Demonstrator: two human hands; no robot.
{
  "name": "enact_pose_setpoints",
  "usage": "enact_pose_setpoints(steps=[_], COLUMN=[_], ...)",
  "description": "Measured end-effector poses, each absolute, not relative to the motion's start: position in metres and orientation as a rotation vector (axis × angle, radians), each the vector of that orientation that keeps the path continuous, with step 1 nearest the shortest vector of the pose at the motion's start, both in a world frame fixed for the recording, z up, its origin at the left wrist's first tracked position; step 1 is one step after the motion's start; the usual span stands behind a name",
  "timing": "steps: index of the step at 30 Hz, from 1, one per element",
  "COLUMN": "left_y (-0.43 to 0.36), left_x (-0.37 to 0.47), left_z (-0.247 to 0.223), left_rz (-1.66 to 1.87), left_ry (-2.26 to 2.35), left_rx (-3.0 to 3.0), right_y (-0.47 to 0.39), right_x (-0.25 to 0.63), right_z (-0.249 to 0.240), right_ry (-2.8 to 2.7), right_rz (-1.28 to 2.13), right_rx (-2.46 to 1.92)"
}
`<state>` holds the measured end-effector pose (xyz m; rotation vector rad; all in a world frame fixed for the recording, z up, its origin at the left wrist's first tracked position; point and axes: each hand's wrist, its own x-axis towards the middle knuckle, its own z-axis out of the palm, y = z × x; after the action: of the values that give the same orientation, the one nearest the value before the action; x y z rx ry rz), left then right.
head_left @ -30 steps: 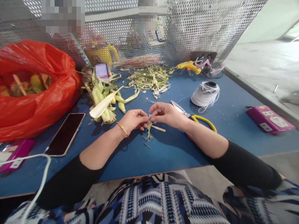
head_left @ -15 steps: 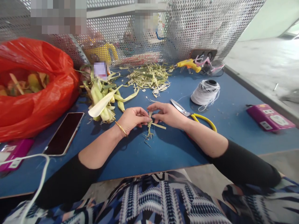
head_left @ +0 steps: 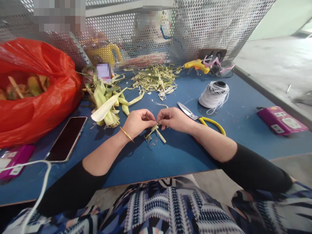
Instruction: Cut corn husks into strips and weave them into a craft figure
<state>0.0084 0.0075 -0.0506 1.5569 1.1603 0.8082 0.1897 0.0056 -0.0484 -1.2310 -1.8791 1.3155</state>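
Near the middle of the blue table, my left hand (head_left: 140, 123) pinches a small knotted piece of pale green husk (head_left: 155, 129) between thumb and fingers. My right hand (head_left: 173, 119) meets it from the right, thumb and fingertips pinched at the top of the same piece. Frayed ends and one flat strip hang below the fingertips. Scissors with yellow handles (head_left: 212, 123) lie partly under my right forearm, blades open. Behind them stands a spool of white thread (head_left: 214, 96). Husk leaves (head_left: 104, 104) lie left of my hands.
A red plastic bag (head_left: 56, 94) with husks fills the left side, near a phone (head_left: 67, 139). Shredded strips (head_left: 156, 79) lie at the back by a perforated metal screen (head_left: 190, 29). A yellow glue gun (head_left: 197, 66), pink-framed glasses (head_left: 219, 65) and a purple packet (head_left: 280, 119) are at right.
My right fingertips have closed in against the husk piece beside my left thumb. The hanging strip has swung from pointing right to pointing down and right, and the frayed ends now point lower left.
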Motion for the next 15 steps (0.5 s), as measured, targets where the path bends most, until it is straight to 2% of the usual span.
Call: enact_pose_setpoints(steps=[11,15], left_y=[0.0009,0.0001], left_x=[0.0115,0.0115], left_z=[-0.0448,-0.0444], left_rz=[0.861,0.813], left_ry=[1.356,1.395], left_rx=[2.114,2.121], right_y=[0.0038,0.0041], right_x=[0.1870,0.1870], right_z=[-0.0490,-0.0496], right_ry=[-1.837,-1.832], right_rz=[1.306,1.301], right_rx=[-1.192,-1.159])
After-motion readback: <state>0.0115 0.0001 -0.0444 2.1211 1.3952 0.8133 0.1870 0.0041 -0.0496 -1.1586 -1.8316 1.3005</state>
